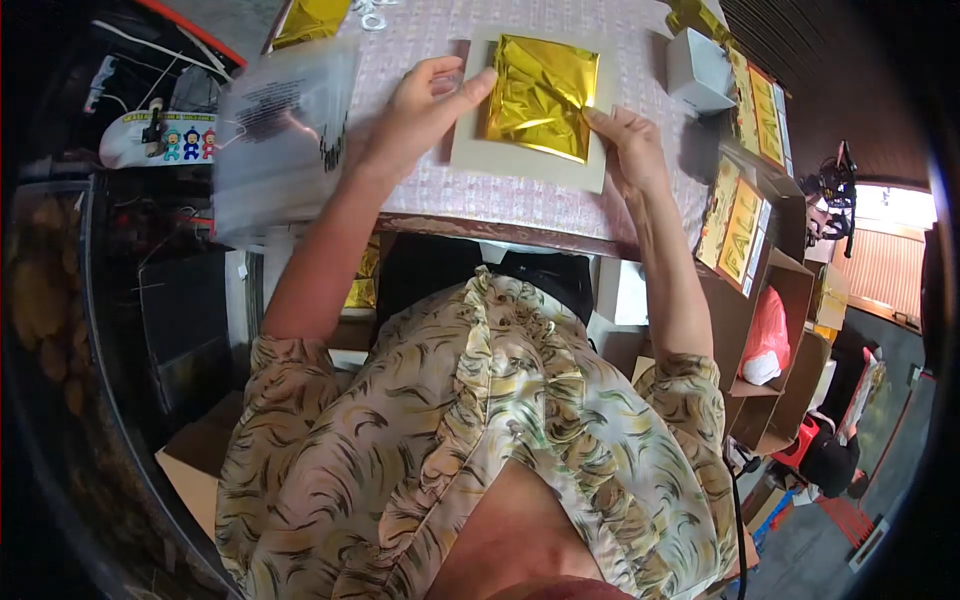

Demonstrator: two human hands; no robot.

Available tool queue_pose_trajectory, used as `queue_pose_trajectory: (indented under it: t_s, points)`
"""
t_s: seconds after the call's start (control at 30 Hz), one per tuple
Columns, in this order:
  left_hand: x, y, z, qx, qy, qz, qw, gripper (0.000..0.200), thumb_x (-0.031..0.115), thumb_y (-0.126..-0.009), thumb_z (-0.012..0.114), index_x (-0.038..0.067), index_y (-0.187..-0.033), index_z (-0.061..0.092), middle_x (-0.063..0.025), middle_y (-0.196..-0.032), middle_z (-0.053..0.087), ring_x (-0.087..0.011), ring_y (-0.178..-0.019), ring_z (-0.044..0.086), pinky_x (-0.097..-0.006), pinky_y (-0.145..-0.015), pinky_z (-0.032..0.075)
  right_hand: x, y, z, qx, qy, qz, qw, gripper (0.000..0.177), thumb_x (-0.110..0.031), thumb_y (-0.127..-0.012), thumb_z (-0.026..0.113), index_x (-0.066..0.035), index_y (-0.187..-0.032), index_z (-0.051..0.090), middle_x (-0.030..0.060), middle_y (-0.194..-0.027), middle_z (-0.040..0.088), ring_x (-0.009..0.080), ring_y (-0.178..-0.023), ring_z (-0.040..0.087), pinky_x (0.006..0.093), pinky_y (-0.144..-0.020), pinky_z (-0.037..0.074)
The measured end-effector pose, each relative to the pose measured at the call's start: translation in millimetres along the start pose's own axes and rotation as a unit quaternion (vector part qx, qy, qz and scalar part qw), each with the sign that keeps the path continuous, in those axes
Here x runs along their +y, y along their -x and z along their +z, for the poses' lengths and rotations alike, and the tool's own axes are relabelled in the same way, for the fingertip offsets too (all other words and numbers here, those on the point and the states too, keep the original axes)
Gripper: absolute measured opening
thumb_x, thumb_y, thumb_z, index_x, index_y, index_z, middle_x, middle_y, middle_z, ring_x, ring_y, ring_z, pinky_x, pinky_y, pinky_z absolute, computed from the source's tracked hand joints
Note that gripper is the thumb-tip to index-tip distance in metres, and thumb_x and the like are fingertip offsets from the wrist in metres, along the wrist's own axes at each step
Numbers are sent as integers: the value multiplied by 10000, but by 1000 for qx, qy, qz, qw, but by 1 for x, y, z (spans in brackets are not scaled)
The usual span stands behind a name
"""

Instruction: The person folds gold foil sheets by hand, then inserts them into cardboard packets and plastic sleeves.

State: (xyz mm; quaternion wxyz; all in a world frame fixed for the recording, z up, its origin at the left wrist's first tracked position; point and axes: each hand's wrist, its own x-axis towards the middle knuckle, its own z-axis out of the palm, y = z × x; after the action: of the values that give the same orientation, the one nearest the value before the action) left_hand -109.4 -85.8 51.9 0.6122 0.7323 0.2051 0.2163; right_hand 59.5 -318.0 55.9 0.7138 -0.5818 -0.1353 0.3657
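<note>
A shiny gold foil packet (543,97) lies on a pale square board (478,150) on the patterned tablecloth. At its left edge, my left hand (428,108) rests with the thumb on the foil and board, the fingers curled slightly and apart from the thumb. My right hand (630,145) pinches the packet's lower right edge between thumb and fingers. Left of my left arm is a stack of clear plastic sleeves (275,150) with dark print.
More gold foil (312,20) lies at the table's far left corner. A white box (698,70) stands at the right, beside boxes marked FALL (740,225). Cardboard boxes and a red bag (767,340) are lower right. The table's front edge (500,232) runs below the board.
</note>
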Motion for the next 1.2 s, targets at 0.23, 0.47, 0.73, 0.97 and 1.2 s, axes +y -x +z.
queue_pose_trajectory:
  t_s: [0.23,0.47,0.73,0.97,1.2]
  points:
    - [6,29,2,-166,196,-108,960,443,164,-944,758,-22,-1313,599,-77,-1180,702,-138,-1035,661,-294,-902,532,17,20,6,-17,-21,-14,1000,132,-23,-986,661,68,-1043,738,131,-985,762,153,-820,713,283,-754,578]
    - [-1,42,13,-99,165,-69,979,435,-25,-872,784,-3,-1265,599,-42,-1128,693,-102,-1002,655,-285,-867,553,19,31,10,-7,-3,-2,1000,196,8,-987,650,122,-1138,700,178,-1088,744,192,-933,719,315,-848,593]
    - [-4,40,10,-100,168,-72,978,390,-25,-886,775,7,-1238,610,-34,-1109,697,-85,-987,647,-280,-862,552,19,31,9,-20,11,-4,1000,220,15,-988,649,125,-1176,683,184,-1130,737,195,-972,714,326,-884,591]
    - [-5,39,14,-105,174,-92,975,383,-26,-894,767,15,-1244,618,-19,-1092,712,-88,-971,658,-281,-864,556,16,26,8,-18,-10,27,999,210,11,-982,661,106,-1165,695,165,-1083,751,166,-931,718,304,-843,593]
    - [-3,38,13,-115,182,-129,968,349,-22,-900,758,20,-1226,642,-19,-1101,714,-84,-954,657,-269,-845,552,12,25,12,-8,-9,49,999,202,14,-976,668,99,-1156,700,156,-1053,756,155,-926,715,295,-836,588]
